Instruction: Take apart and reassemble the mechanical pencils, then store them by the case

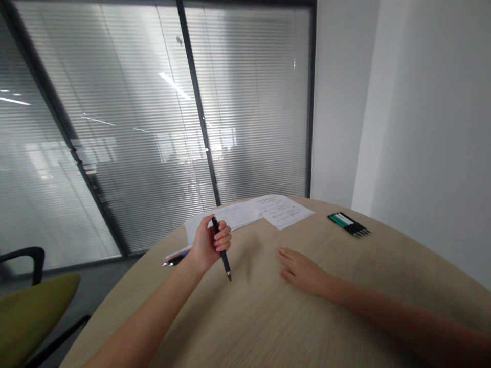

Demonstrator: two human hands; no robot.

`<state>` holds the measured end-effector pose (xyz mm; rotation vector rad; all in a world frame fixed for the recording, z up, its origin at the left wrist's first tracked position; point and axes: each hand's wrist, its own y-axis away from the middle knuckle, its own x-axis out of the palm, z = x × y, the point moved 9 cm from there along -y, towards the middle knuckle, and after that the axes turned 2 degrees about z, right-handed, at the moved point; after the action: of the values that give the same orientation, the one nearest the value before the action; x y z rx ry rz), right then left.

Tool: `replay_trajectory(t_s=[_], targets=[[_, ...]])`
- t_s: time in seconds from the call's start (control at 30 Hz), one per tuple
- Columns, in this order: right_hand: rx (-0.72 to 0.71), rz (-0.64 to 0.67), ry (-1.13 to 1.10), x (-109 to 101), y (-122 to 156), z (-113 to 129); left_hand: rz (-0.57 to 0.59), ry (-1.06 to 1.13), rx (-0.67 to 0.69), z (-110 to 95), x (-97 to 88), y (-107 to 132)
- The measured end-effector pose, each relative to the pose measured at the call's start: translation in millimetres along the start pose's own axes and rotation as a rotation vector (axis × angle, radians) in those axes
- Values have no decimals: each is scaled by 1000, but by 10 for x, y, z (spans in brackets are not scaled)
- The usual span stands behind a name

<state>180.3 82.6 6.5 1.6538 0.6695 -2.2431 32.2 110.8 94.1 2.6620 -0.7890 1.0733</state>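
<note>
My left hand [209,244] is raised over the round table, its fingers wrapped around a dark pen [225,261]. The pen slants, with its tip pointing down toward me and its other end by my thumb. My right hand [301,270] rests flat on the wooden tabletop [264,317], fingers stretched out and nothing in them. Behind my left wrist lie a few pens [174,259], partly hidden by the arm. Printed sheets of paper [284,212] lie beyond both hands, toward the far edge.
At the right of the table lies a dark pack [348,225] with several pens and a green-and-white label. A green chair [34,312] with a black armrest stands at the left. Past the table are a glass partition with blinds [253,112] and a white wall [429,128].
</note>
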Motion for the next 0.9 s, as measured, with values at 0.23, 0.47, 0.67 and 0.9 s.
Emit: replay_trajectory(t_s=[0.23, 0.47, 0.67, 0.9], targets=[[7, 3, 11, -15, -3, 16, 20, -23, -6, 14, 5, -6], [5, 5, -12, 2, -6, 4, 29, -52, 55, -13, 37, 6], [-1, 0, 6, -5, -13, 18, 22, -43, 68, 28, 52, 7], [2, 10, 25, -5, -5, 19, 37, -29, 48, 49, 22, -17]])
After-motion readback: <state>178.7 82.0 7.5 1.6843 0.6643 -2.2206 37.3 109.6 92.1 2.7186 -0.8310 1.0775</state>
